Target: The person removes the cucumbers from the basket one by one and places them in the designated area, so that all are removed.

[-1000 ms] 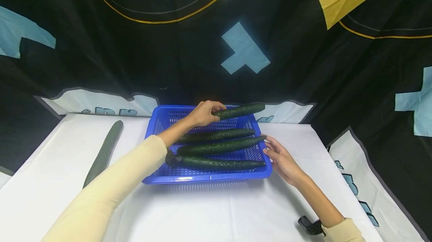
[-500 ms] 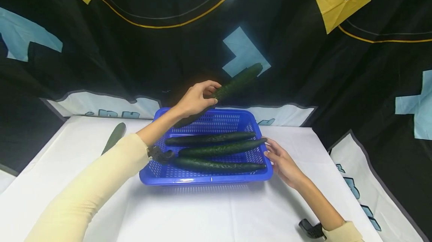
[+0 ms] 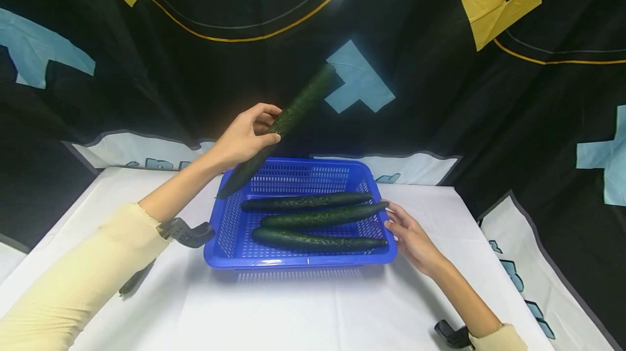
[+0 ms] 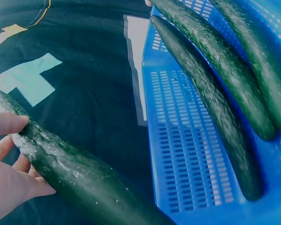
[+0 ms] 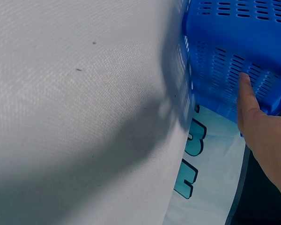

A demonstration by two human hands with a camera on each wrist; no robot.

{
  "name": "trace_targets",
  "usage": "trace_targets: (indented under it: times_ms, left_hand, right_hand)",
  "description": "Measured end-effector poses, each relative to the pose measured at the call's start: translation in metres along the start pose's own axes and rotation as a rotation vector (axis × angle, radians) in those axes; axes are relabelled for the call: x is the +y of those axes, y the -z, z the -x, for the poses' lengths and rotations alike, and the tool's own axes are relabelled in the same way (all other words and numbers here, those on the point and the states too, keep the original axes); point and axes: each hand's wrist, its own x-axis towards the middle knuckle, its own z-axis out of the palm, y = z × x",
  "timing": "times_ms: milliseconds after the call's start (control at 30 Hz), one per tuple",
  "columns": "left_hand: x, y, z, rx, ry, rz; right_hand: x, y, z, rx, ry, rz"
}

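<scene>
My left hand (image 3: 246,136) grips a long dark green cucumber (image 3: 303,102), thumb on one side and fingers on the other. The cucumber slants over the back left of the blue basket (image 3: 293,262), its lower end overlapping the rim in the head view. Inside the basket lie three more cucumbers (image 3: 320,217), roughly side by side. At the basket's right end, my right hand (image 3: 413,239) holds the rim; in the right wrist view one finger (image 5: 246,93) lies against the slotted outer wall.
Another cucumber (image 3: 137,279) lies on the white tablecloth (image 3: 264,313) at the left, mostly hidden beneath my left sleeve (image 3: 88,269). Behind the table hangs a black backdrop (image 3: 235,79) with yellow and blue shapes.
My left hand has lifted the cucumber from the back of the basket and moved left, tilting its far end upward. My right hand stays at the rim.
</scene>
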Motion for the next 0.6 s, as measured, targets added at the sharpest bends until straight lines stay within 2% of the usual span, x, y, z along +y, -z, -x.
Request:
trace_targets:
  times_ms: [300, 467, 600]
  left_hand:
    - [-0.009, 0.028, 0.036, 0.028, 0.112, -0.035]
    - [-0.023, 0.046, 0.054, 0.043, 0.174, -0.091]
    - [-0.038, 0.061, 0.071, 0.047, 0.249, -0.111]
  right_hand:
    - [-0.001, 0.0, 0.001, -0.001, -0.001, 0.0]
    - [-0.001, 0.0, 0.001, -0.013, 0.009, 0.0]
    - [-0.001, 0.0, 0.001, -0.026, 0.015, -0.009]
